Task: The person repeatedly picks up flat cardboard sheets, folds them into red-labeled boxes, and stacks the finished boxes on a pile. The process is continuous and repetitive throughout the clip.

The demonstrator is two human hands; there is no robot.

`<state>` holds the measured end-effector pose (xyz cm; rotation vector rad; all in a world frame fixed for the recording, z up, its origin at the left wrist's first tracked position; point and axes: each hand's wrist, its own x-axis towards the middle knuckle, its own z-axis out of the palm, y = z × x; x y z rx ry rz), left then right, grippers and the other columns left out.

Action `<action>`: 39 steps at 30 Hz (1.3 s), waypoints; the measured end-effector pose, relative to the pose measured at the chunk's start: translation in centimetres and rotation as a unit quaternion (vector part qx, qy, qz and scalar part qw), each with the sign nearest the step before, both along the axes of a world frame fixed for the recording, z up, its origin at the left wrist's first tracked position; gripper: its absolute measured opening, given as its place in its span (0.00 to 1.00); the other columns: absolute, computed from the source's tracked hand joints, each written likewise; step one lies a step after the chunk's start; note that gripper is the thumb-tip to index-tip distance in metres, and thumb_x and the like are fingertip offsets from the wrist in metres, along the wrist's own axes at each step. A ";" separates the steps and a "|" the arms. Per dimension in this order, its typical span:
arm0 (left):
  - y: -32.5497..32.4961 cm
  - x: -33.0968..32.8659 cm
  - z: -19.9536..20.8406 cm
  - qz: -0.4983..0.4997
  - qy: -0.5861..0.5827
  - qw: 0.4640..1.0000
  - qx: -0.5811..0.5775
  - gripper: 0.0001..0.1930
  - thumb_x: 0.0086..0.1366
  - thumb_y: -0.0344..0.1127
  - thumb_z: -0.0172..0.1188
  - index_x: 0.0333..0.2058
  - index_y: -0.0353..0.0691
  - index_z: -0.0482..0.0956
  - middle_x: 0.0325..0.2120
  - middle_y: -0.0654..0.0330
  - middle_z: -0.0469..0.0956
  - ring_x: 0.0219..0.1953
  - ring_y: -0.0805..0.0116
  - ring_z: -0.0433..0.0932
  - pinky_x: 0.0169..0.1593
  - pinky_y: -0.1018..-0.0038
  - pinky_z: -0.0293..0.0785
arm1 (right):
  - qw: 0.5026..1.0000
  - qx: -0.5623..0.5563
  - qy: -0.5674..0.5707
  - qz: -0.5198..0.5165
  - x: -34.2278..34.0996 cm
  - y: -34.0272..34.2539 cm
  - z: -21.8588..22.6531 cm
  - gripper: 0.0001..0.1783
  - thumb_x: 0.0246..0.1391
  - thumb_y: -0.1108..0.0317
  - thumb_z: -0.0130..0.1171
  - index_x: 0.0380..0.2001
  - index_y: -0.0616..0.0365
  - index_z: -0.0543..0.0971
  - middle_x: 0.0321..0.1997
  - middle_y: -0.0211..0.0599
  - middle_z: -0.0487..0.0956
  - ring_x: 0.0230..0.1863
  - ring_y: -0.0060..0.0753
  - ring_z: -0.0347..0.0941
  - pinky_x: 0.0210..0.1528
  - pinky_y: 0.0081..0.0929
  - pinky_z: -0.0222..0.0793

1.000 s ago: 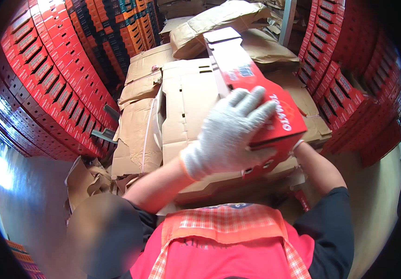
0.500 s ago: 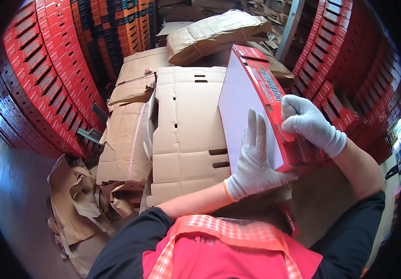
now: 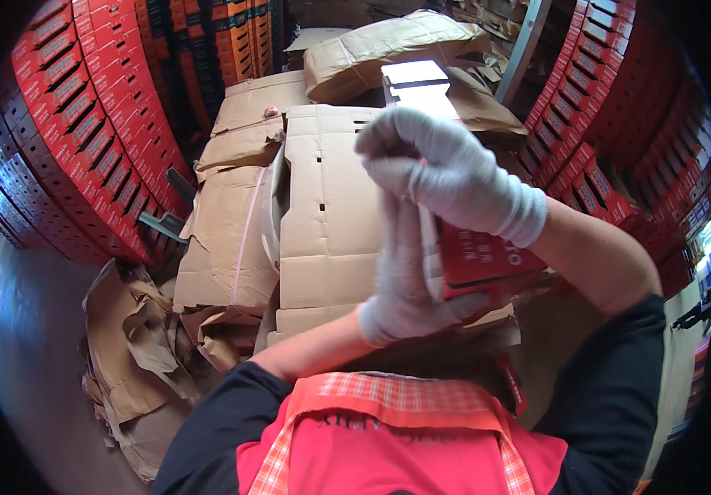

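On the left side stands the largest thing, a high stack of red boxes (image 3: 83,124), which bends with the rim of the view. On the right side is another stack of red boxes (image 3: 611,99). Between them lies a pile of flat brown cardboard (image 3: 339,239), with dark holes in its top sheet. Behind, toward the left, there are orange and dark boxes (image 3: 223,49) in columns. The person wears an orange checked apron (image 3: 405,396) over a red shirt (image 3: 405,454). At the far end of the pile rests a long bundle in brown paper (image 3: 388,54). Torn brown paper (image 3: 137,355) hangs at the near left of the pile.

The single red box (image 3: 487,256) is in front of the person, above the right part of the pile, and its white far end (image 3: 417,78) points away. Both hands wear pale gloves. The right hand (image 3: 454,169) is above the box with its fingers curled; it is blurred, so I cannot tell if it grips an edge. The left hand (image 3: 405,285) is wide, its fingers straight along the left side of the box and its thumb spread toward the near end. A thin pink string (image 3: 244,239) crosses the cardboard at the left.
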<state>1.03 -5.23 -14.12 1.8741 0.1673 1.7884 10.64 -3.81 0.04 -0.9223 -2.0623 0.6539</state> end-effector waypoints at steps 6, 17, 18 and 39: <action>2.9 -15.6 -2.2 0.095 0.192 0.975 0.054 0.30 0.52 0.34 0.72 0.55 0.35 0.74 0.55 0.45 0.75 0.58 0.45 0.74 0.62 0.56 0.68 | 0.997 -0.079 0.016 -0.004 2.3 -0.5 -1.4 0.16 0.57 0.63 0.64 0.44 0.64 0.78 0.41 0.29 0.77 0.42 0.20 0.72 0.47 0.22 0.70; -2.3 -19.0 -13.1 0.270 0.316 0.909 -0.031 0.35 0.62 0.31 0.60 0.68 0.37 0.59 0.68 0.40 0.56 0.71 0.38 0.51 0.70 0.48 0.48 | 0.936 0.064 -0.301 -0.170 1.2 -2.9 -18.0 0.47 0.28 0.59 0.77 0.57 0.57 0.70 0.41 0.44 0.77 0.44 0.49 0.74 0.47 0.42 0.69; -2.1 -18.8 -13.3 0.246 0.306 0.919 0.004 0.34 0.62 0.30 0.59 0.67 0.37 0.59 0.67 0.40 0.58 0.70 0.37 0.55 0.69 0.47 0.51 | 0.934 0.054 -0.298 -0.188 2.6 -4.3 -17.1 0.47 0.27 0.61 0.78 0.56 0.57 0.70 0.42 0.44 0.77 0.44 0.50 0.74 0.48 0.41 0.68; -33.3 7.7 -48.8 -0.494 0.561 0.641 0.175 0.30 0.61 0.33 0.58 0.63 0.37 0.64 0.59 0.43 0.68 0.57 0.46 0.71 0.61 0.57 0.68 | 0.700 -0.294 -0.276 -0.589 15.0 -52.9 -44.0 0.52 0.29 0.54 0.76 0.61 0.56 0.66 0.46 0.40 0.75 0.48 0.45 0.71 0.52 0.44 0.62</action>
